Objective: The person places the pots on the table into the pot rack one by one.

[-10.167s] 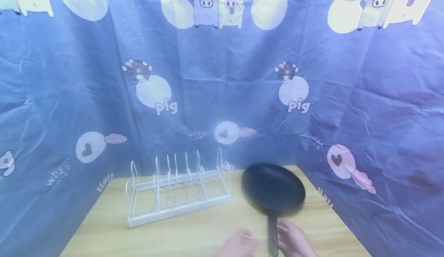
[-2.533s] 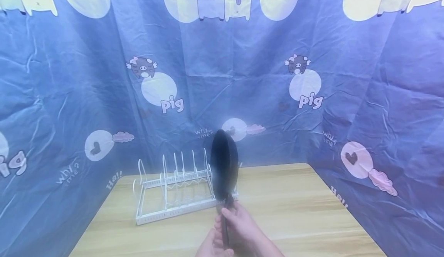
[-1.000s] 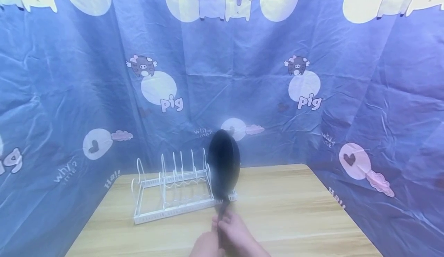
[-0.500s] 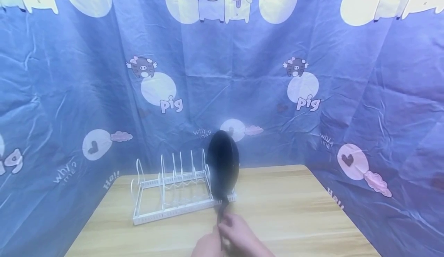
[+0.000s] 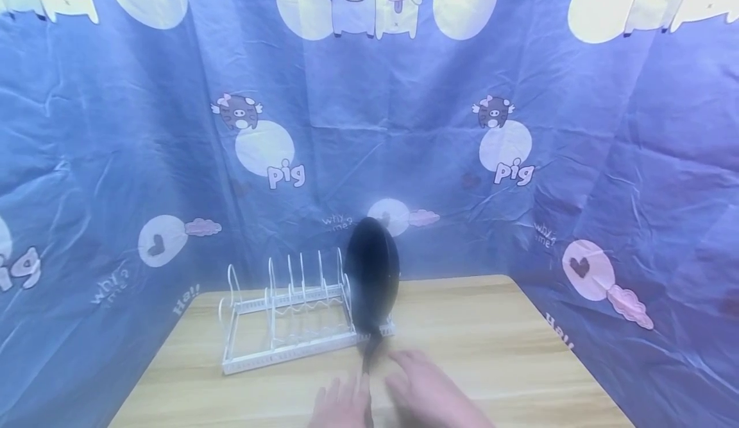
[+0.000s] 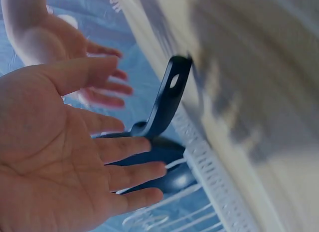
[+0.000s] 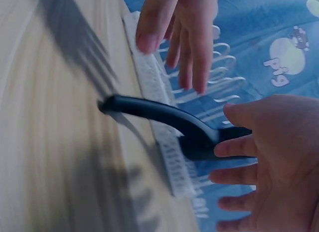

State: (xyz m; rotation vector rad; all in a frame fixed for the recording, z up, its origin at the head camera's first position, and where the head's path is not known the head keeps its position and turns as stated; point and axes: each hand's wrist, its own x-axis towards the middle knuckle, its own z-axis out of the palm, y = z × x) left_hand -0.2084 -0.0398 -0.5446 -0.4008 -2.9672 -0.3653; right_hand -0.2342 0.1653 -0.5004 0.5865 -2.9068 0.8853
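Note:
A black frying pan (image 5: 372, 274) stands on edge in the right end of a white wire rack (image 5: 288, 350), its handle (image 7: 154, 110) reaching toward me and down to the table. My left hand (image 5: 342, 405) is left of the handle, fingers straight and spread. In the left wrist view that left hand (image 6: 60, 152) shows an open palm holding nothing. To the right of the handle is my right hand (image 5: 433, 393), blurred, its fingers extended and apart from the pan. The right wrist view shows this right hand (image 7: 284, 162) with loose, spread fingers beside the handle.
The rack's several upright wire dividers (image 5: 300, 274) stand left of the pan. A wooden table (image 5: 491, 338) lies under everything. Blue patterned fabric (image 5: 375, 107) hangs behind and along both sides.
The pan went from lying flat at the right of the table to standing in the rack. Within the last half second both hands let go of its handle and spread apart.

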